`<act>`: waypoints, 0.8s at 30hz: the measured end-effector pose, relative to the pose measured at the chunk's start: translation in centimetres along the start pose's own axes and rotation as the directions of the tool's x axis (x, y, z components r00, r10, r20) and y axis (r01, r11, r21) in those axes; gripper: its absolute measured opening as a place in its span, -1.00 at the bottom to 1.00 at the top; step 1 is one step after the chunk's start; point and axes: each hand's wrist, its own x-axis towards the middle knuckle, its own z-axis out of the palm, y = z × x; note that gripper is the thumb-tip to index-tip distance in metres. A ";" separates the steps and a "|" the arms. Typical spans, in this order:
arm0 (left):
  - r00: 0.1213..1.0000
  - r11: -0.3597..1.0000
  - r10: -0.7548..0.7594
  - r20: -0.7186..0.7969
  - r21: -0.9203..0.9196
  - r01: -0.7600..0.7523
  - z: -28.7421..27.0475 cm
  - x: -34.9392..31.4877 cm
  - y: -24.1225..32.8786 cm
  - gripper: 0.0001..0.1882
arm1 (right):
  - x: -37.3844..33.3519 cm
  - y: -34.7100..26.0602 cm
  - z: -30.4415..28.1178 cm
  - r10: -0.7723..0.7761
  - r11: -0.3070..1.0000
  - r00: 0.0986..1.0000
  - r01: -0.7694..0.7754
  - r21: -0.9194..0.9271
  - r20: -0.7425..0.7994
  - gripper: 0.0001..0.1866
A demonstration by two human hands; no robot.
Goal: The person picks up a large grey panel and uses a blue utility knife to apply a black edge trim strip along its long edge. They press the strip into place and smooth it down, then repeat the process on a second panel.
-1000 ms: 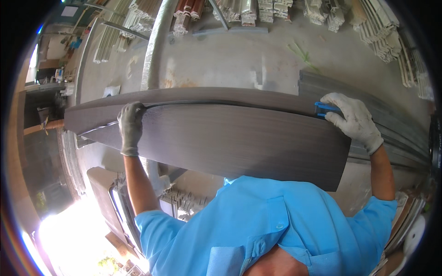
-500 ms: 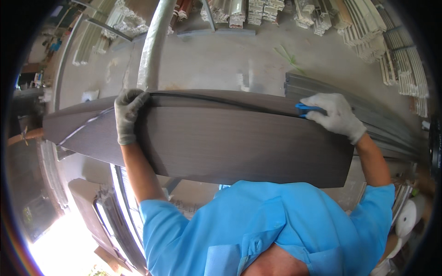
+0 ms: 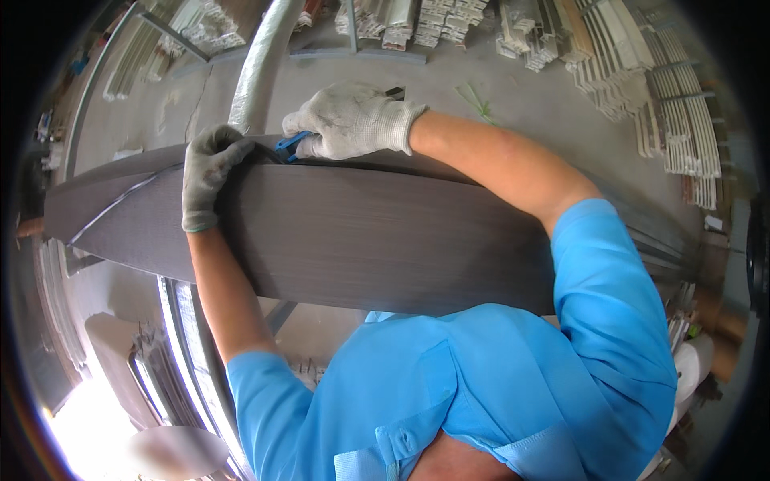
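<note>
A long dark brown wood-grain panel [image 3: 385, 232] lies crosswise before me, with a raised part along its far side. My left hand [image 3: 210, 176], in a grey glove, has its fingers closed around a thin black strip [image 3: 266, 152] at the panel's far edge. Close to its right, my gloved right hand [image 3: 349, 120] grips a small blue tool [image 3: 290, 147], which looks like a utility knife. The tool's front points at the black strip near my left fingers. Its working end is too small to make out.
A plastic-wrapped pole [image 3: 255, 80] runs away from the panel's far side. Stacked pale profiles [image 3: 678, 120] stand at the far right, more bundles [image 3: 449, 20] along the back. Metal bars [image 3: 293, 317] support the panel below. Grey profiles [image 3: 650, 232] lie beyond its right end.
My right hand has swept left along the panel's far edge, from its right end to beside my left hand, with the blue tool still in it. My left hand keeps its hold.
</note>
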 end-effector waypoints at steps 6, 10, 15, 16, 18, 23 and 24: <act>0.996 0.974 0.081 -0.023 0.216 -0.074 -0.9 -0.5 -0.8 -0.83 | -16.1 6.0 -2.8 0.041 0.990 0.998 -0.047 0.130 0.048 -0.72; 0.999 0.994 -0.009 0.032 0.109 0.005 -1.7 0.1 -2.0 -0.89 | -37.2 7.2 -8.4 0.553 0.818 0.819 -0.569 0.086 0.155 -0.73; 0.995 0.997 -0.060 0.077 0.055 0.056 -2.6 1.6 -3.0 -0.89 | -52.2 5.5 -13.5 0.932 0.356 0.348 -0.932 -0.072 0.102 -0.60; 0.997 0.988 -0.074 0.032 0.135 0.069 -2.7 1.8 -3.0 -0.89 | -52.8 5.5 -13.4 0.942 0.332 0.335 -0.941 0.059 0.039 -0.59; 0.998 0.993 -0.017 0.061 0.115 0.010 -2.4 2.0 -2.8 -0.90 | -52.5 5.5 -12.6 0.932 0.363 0.355 -0.903 0.231 -0.080 -0.57; 0.992 0.949 -0.116 0.042 0.300 0.098 -2.4 0.8 -0.9 -0.72 | -43.8 7.1 -10.0 0.663 0.748 0.697 -0.597 0.291 -0.274 -0.62; 0.990 0.922 -0.118 0.073 0.379 0.082 -2.6 0.7 -0.2 -0.72 | -41.4 6.7 -9.3 0.671 0.728 0.709 -0.571 0.380 -0.219 -0.62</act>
